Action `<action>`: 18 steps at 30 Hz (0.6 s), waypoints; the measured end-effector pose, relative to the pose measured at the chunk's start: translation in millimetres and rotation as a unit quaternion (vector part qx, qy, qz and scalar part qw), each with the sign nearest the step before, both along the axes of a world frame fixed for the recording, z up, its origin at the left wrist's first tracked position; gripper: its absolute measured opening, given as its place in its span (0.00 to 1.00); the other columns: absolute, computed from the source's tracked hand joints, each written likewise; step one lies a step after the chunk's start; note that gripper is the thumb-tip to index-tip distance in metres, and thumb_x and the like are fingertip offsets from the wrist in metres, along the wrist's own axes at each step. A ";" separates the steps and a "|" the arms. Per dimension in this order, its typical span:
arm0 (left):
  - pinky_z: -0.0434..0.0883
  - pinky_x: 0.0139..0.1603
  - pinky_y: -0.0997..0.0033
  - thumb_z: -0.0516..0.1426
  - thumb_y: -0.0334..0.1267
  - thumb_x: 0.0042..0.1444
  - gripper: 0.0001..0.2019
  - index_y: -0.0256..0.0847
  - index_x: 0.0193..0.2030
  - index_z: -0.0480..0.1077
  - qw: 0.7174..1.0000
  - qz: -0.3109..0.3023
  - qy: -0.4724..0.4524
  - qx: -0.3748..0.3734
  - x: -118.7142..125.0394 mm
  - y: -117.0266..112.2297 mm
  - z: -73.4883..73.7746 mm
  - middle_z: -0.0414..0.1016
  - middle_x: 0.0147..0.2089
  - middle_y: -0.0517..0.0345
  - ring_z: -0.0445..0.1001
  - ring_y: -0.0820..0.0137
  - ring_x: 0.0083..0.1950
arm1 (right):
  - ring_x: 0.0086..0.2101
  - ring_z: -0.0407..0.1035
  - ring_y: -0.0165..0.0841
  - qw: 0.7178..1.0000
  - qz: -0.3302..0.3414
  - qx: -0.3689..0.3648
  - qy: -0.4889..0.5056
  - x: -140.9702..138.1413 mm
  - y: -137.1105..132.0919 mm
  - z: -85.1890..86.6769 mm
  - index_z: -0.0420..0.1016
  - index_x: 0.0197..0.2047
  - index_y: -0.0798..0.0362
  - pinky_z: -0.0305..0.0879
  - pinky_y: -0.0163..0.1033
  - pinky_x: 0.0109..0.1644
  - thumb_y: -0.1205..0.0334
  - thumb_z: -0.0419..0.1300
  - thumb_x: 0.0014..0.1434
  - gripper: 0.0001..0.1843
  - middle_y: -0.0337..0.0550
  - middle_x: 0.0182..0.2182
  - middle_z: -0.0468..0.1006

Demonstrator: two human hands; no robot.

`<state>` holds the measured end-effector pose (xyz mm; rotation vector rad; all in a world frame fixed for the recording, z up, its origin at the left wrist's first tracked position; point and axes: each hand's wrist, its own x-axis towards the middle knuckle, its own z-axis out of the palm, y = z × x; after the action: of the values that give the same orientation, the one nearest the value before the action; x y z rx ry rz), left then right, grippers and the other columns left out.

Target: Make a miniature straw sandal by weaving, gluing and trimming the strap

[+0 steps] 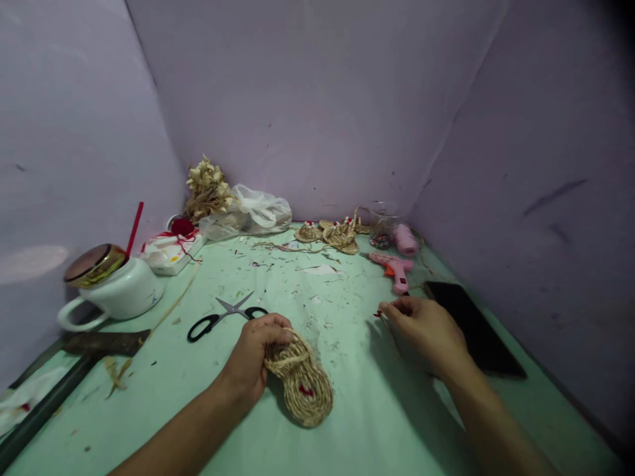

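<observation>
My left hand is closed round the strap end of a small woven jute sandal that lies on the green table. A red speck shows on the sandal's sole. To the right, my right hand pinches a tiny red piece between fingertips just above the table. Black-handled scissors lie just beyond my left hand.
A pink glue gun and a dark phone lie near my right hand. Finished small sandals, a pink spool, a plastic bag, dried flowers sit at the back. A white mug and a hammer are at left.
</observation>
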<state>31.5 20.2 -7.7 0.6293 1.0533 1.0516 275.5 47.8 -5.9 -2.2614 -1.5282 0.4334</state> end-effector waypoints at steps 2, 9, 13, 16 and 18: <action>0.64 0.25 0.72 0.58 0.29 0.32 0.04 0.36 0.19 0.66 1.000 -0.003 0.007 -0.001 1.5 0.3 -5.1 0.71 0.17 0.57 0.71 0.68 0.22 | 0.28 0.69 0.41 0.999 -0.001 -0.034 -0.028 2.5 1.5 -2.6 0.77 0.24 0.49 0.51 0.37 0.24 0.47 0.55 0.47 0.16 0.46 0.23 0.76; 0.61 0.25 0.74 0.61 0.31 0.34 0.06 0.34 0.21 0.67 0.999 -0.025 0.035 0.014 4.7 -0.9 -7.4 0.72 0.19 0.57 0.68 0.73 0.21 | 0.19 0.59 0.31 0.990 0.042 0.041 0.127 -10.7 0.4 -9.0 0.73 0.18 0.53 0.46 0.36 0.22 0.57 0.62 0.41 0.09 0.40 0.15 0.69; 0.60 0.25 0.75 0.64 0.35 0.36 0.10 0.34 0.24 0.67 0.996 -0.040 0.062 0.049 5.3 -4.1 -7.8 0.72 0.21 0.57 0.66 0.75 0.21 | 0.16 0.54 0.24 0.864 0.139 0.024 0.484 -38.7 -18.7 1.9 0.72 0.20 0.56 0.48 0.32 0.20 0.54 0.66 0.39 0.13 0.34 0.14 0.65; 0.60 0.25 0.76 0.64 0.38 0.38 0.12 0.33 0.26 0.69 0.991 -0.066 0.079 0.090 7.5 -7.2 -8.2 0.72 0.22 0.59 0.65 0.76 0.22 | 0.16 0.56 0.23 0.813 0.165 -0.026 0.559 -60.5 -35.7 7.0 0.74 0.21 0.57 0.51 0.31 0.21 0.55 0.67 0.39 0.13 0.35 0.14 0.67; 0.60 0.25 0.76 0.65 0.39 0.37 0.13 0.33 0.27 0.69 0.988 -0.080 0.081 0.101 9.2 -8.7 -8.3 0.71 0.22 0.59 0.64 0.76 0.23 | 0.18 0.58 0.24 0.817 0.162 -0.034 0.552 -70.3 -42.4 7.6 0.76 0.20 0.58 0.54 0.31 0.22 0.56 0.67 0.38 0.13 0.38 0.15 0.70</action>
<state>40.7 11.5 -15.9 0.9612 1.0246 0.9844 205.2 5.4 1.7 -1.2396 -1.1752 1.5647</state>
